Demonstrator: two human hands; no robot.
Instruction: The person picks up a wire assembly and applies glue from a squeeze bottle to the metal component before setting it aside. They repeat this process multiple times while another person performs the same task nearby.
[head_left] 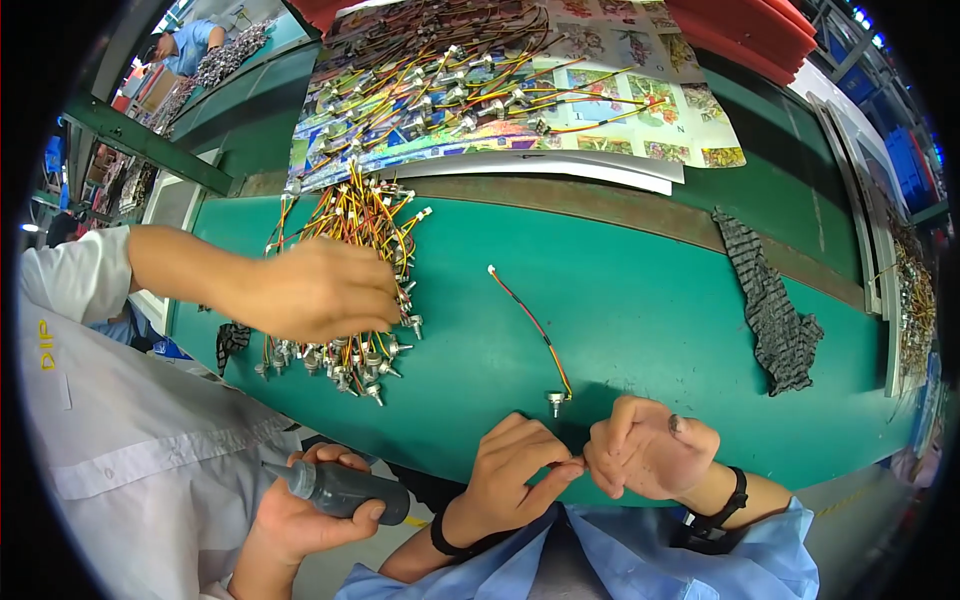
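Note:
My left hand [518, 468] and my right hand [652, 448] meet at the near edge of the green table [640, 300]. Thumb and fingers of each are pinched together, the tips almost touching; whatever lies between them is too small or hidden to make out. Just beyond them lies a single potentiometer [556, 400] with a metal shaft, its red, black and yellow wire lead [535, 320] running away to a small white connector [491, 269]. Neither hand touches it. A dark smudge marks one fingertip of my right hand.
At left, a co-worker's hand [325, 290] reaches over a pile of wired potentiometers [365, 215]; their other hand holds a dark squeeze bottle [350, 492]. A crumpled dark cloth [765, 310] lies at right. Beyond, more wired parts rest on a printed sheet [640, 130].

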